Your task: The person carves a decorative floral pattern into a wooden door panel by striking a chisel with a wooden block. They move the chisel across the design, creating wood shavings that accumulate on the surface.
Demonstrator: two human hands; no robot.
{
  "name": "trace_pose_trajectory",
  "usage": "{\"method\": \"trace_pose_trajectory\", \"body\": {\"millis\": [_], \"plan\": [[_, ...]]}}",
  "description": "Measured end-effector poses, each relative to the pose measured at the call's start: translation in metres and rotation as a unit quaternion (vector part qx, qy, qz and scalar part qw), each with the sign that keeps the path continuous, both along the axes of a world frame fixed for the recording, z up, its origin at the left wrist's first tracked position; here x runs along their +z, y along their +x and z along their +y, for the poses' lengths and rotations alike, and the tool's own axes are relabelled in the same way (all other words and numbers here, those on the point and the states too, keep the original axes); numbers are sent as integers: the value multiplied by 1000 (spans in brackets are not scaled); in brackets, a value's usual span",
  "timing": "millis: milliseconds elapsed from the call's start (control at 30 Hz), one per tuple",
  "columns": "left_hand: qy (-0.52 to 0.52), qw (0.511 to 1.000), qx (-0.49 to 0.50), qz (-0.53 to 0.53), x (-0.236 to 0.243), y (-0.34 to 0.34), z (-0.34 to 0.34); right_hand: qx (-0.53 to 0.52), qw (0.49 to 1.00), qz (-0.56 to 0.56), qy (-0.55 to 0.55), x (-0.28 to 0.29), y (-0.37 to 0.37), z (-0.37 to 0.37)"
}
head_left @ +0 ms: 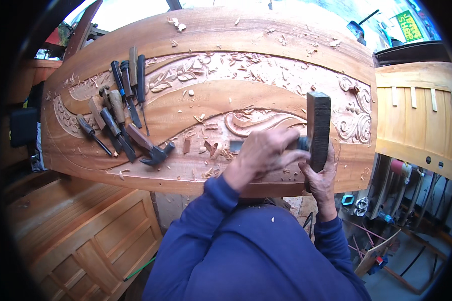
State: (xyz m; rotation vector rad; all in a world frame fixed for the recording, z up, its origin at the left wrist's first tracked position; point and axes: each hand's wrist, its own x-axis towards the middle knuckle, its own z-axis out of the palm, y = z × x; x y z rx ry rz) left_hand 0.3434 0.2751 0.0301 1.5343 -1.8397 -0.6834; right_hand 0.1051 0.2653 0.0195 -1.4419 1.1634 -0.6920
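My left hand [261,154], slightly blurred, is closed around a chisel whose dark handle [303,144] points right. A flat grey piece, seemingly its blade, shows left of the fingers over the carving. My right hand [322,175] grips a dark, worn wooden block [318,125] near its lower end. The block stands up beside the handle's end; whether they touch I cannot tell. Below both hands lies a large wooden panel [186,108] with carved scrolls [266,121] and leaves.
Several chisels [116,129] and a claw hammer [155,154] lie on the panel's left. Wood shavings [217,150] are scattered about. A panelled door [115,246] leans at lower left; a pale slatted panel [417,110] stands at right. Metal bars and clutter [412,200] fill the lower right.
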Motion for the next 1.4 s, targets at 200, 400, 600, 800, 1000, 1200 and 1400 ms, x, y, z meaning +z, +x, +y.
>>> {"method": "trace_pose_trajectory", "body": {"millis": [200,400,600,800,1000,1200,1400], "plan": [[51,986,118,-103,-2,21,80,-81,996,-32,0,-10,-13,-3],[294,872,340,-194,11,58,139,-115,991,-72,7,-11,-20,-14],[166,873,448,-98,13,29,180,-101,988,-120,-1,-10,-19,-17],[20,894,425,138,28,41,137,-98,986,-131,-13,-7,-18,-17],[-47,896,259,357,44,80,14,-126,986,-105,-16,-9,-17,-14],[39,873,69,481,14,109,-66,-185,980,-65,-38,-7,-11,-10],[90,863,-14,497,-5,100,-102,-241,969,10,-59,-10,-9,-7]]}}
